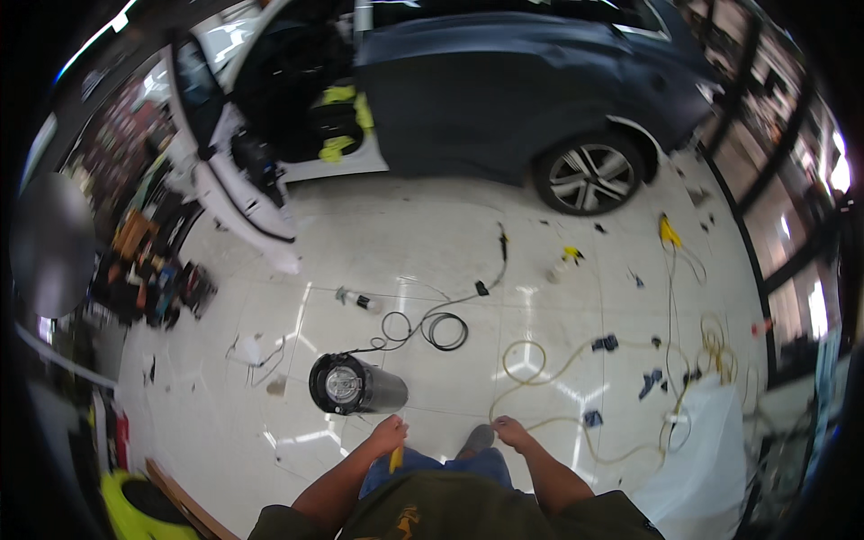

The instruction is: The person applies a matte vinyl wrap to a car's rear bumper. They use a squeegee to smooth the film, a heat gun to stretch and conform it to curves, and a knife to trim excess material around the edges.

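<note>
My left hand is closed around a slim yellow object that points down in front of my leg; its kind is too blurred to tell. My right hand hangs beside my other leg with its fingers curled together, and whatever they hold, if anything, does not show. Just ahead of my left hand stands a dark cylindrical tank with a black rim and a clear round top. A thin black hose leaves it, loops on the floor and ends in a wand near the car.
A dark car stands ahead with its door open at left. A yellow hose, blue scraps and white sheeting lie at right. A spray bottle lies beyond the tank. Boxes and tools crowd the left.
</note>
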Available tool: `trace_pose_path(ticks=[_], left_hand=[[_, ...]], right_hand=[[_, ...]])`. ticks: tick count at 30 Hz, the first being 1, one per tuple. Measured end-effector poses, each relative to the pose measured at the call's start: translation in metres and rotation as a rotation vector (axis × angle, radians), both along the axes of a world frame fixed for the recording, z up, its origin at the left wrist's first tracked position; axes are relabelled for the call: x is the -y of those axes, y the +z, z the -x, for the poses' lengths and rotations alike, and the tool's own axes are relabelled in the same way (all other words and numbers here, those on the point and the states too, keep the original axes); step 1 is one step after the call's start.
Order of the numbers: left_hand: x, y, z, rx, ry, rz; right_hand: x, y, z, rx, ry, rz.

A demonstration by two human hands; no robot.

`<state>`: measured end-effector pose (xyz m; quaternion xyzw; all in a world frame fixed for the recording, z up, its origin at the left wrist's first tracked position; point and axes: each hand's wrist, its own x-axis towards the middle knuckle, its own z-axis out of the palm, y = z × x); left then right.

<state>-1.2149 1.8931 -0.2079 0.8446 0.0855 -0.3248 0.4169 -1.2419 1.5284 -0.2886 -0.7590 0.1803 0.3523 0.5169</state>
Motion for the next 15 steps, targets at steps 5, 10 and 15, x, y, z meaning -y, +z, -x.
trace_pose_path(ticks=[5,10,15], left_hand=[[0.034,0.056,0.008,-0.247,0.537,0.674],[0.019,0.008,0.046,0.202,0.585,0.871],[-0.024,0.018,0.085,0.18,0.92,0.843]], right_hand=[[-0.109,0.117,-0.042,-0.358,0.173,-0.578],[-0.183,0.115,-0.026,-0.37,0.209,-0.685],[-0.219,0.14,0.0,-0.312,0.368,-0.555]])
